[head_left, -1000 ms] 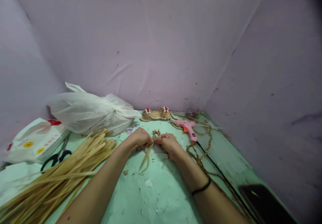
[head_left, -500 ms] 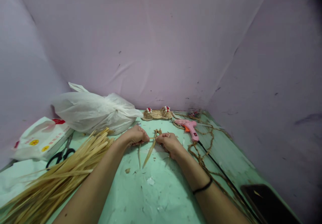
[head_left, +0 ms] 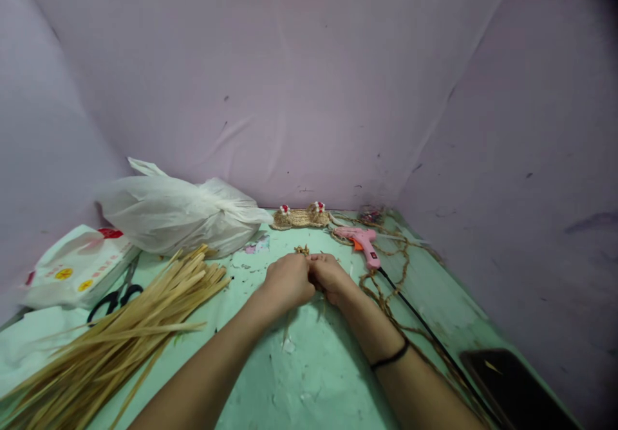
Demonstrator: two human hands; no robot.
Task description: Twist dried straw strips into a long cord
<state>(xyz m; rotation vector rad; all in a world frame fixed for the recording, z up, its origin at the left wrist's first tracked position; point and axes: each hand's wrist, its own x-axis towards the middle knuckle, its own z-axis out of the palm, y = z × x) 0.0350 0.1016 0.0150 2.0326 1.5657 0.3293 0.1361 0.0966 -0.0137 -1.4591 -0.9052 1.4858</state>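
Observation:
My left hand [head_left: 290, 280] and my right hand [head_left: 328, 274] meet above the middle of the table, fingers closed and pressed together. Between them is a small plaited straw piece [head_left: 302, 250], whose knotted top pokes out beyond my fingers. Most of it is hidden behind my left hand. Thin straw ends hang faintly below the hands. Behind them, against the wall, sits a woven straw piece [head_left: 302, 218] with two red-and-white beaded flowers. A loose bundle of dry straw strips [head_left: 145, 327] lies left of my left forearm.
To the right rest a pink glue gun [head_left: 362, 240] with a black cord, a braided straw rope [head_left: 386, 304] and a dark phone [head_left: 516, 388]. At left are black-handled scissors [head_left: 116, 300], a white box [head_left: 91, 266] and a tied white plastic bag [head_left: 183, 214]. Walls enclose the table.
My left hand has moved right, from pulling a strip out to the side to meeting my right hand. It now covers most of the plaited piece. My right hand stays nearly in place.

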